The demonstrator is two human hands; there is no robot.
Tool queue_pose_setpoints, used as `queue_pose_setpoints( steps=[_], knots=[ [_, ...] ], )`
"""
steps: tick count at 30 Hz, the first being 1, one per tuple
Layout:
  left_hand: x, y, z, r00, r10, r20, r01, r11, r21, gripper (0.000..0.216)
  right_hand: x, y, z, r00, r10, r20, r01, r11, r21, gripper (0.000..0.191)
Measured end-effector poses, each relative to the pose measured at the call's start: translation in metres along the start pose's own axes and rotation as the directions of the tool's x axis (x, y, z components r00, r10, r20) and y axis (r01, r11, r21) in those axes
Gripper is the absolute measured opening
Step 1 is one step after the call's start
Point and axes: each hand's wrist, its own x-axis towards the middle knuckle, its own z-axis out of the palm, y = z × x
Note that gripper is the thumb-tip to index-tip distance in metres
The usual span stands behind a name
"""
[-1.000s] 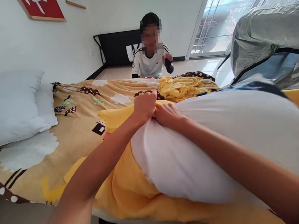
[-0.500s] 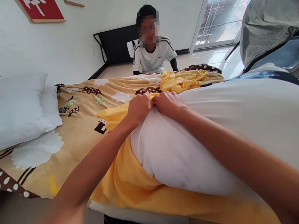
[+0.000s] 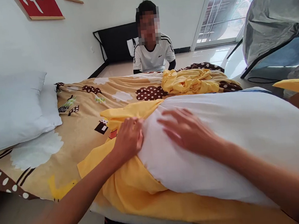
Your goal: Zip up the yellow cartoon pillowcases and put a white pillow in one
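A large plump white pillow (image 3: 234, 129) lies across the near side of the bed. Its left end sits inside a yellow pillowcase (image 3: 130, 187), whose edge runs around the white fabric. My left hand (image 3: 129, 136) is closed at this edge, with the fingers curled on the yellow cloth. Over the white pillow, just right of the edge, my right hand (image 3: 185, 131) is open, its fingers apart and slightly blurred by motion. Nothing is held in it, and whether it touches the pillow is unclear.
The bed has a tan patterned blanket (image 3: 80, 97), with white pillows (image 3: 13, 106) at the left. A crumpled yellow cloth (image 3: 186, 81) lies at the far edge. Beyond sits a person (image 3: 153, 56) in a white shirt. A grey-covered object (image 3: 264, 21) stands at the right.
Both hands were together gripping the yellow edge at the pillow's far side. They have come apart and nearer; the right has let go and opened. The pillow's right part has shifted lower.
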Motion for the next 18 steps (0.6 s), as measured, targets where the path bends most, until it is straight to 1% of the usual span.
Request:
queue_pose_setpoints(
  steps=[1, 2, 3, 4, 5, 6, 8, 10, 13, 15, 16, 18],
  knots=[
    [-0.010, 0.005, -0.004, 0.989, 0.149, -0.014, -0.149, 0.989, -0.007, 0.020, -0.019, -0.017, -0.008, 0.989, -0.149, 0.001, 0.149, 0.988, 0.038, 0.030],
    [-0.020, 0.011, -0.007, 0.958, 0.286, 0.011, -0.285, 0.958, -0.030, 0.015, -0.038, -0.031, -0.012, 0.974, -0.225, 0.003, 0.224, 0.974, 0.035, 0.032],
    [-0.028, 0.016, -0.009, 0.919, 0.391, 0.056, -0.387, 0.920, -0.066, 0.012, -0.054, -0.042, -0.014, 0.970, -0.242, 0.023, 0.242, 0.970, 0.006, 0.035],
    [-0.035, 0.019, -0.010, 0.884, 0.455, 0.109, -0.446, 0.890, -0.100, 0.014, -0.067, -0.050, -0.013, 0.967, -0.252, 0.041, 0.253, 0.967, -0.034, 0.038],
    [-0.041, 0.023, -0.010, 0.863, 0.479, 0.160, -0.465, 0.877, -0.118, 0.019, -0.077, -0.053, -0.010, 0.966, -0.251, 0.055, 0.255, 0.964, -0.074, 0.040],
    [-0.045, 0.025, -0.009, 0.858, 0.474, 0.201, -0.459, 0.881, -0.116, 0.022, -0.082, -0.053, -0.005, 0.963, -0.262, 0.064, 0.268, 0.958, -0.103, 0.042],
    [-0.052, 0.031, -0.006, 0.860, 0.435, 0.267, -0.426, 0.900, -0.091, 0.026, -0.081, -0.044, 0.007, 0.947, -0.316, 0.061, 0.321, 0.941, -0.109, 0.042],
    [-0.056, 0.040, -0.004, 0.858, 0.405, 0.317, -0.407, 0.911, -0.062, 0.026, -0.068, -0.030, 0.016, 0.931, -0.362, 0.041, 0.364, 0.930, -0.047, 0.038],
    [-0.057, 0.060, -0.006, 0.820, 0.439, 0.368, -0.457, 0.888, -0.040, 0.019, -0.038, -0.012, 0.017, 0.931, -0.365, 0.027, 0.360, 0.926, 0.110, 0.032],
    [-0.049, 0.075, -0.008, 0.810, 0.481, 0.336, -0.508, 0.861, -0.007, 0.016, -0.016, -0.004, 0.012, 0.934, -0.355, 0.032, 0.343, 0.919, 0.193, 0.033],
    [-0.041, 0.082, -0.009, 0.819, 0.496, 0.290, -0.521, 0.853, 0.011, 0.015, -0.005, 0.000, 0.008, 0.938, -0.345, 0.035, 0.330, 0.918, 0.218, 0.034],
    [-0.023, 0.092, -0.011, 0.854, 0.495, 0.163, -0.505, 0.863, 0.022, 0.012, 0.015, 0.005, 0.002, 0.954, -0.296, 0.037, 0.278, 0.927, 0.253, 0.034]
  ],
)
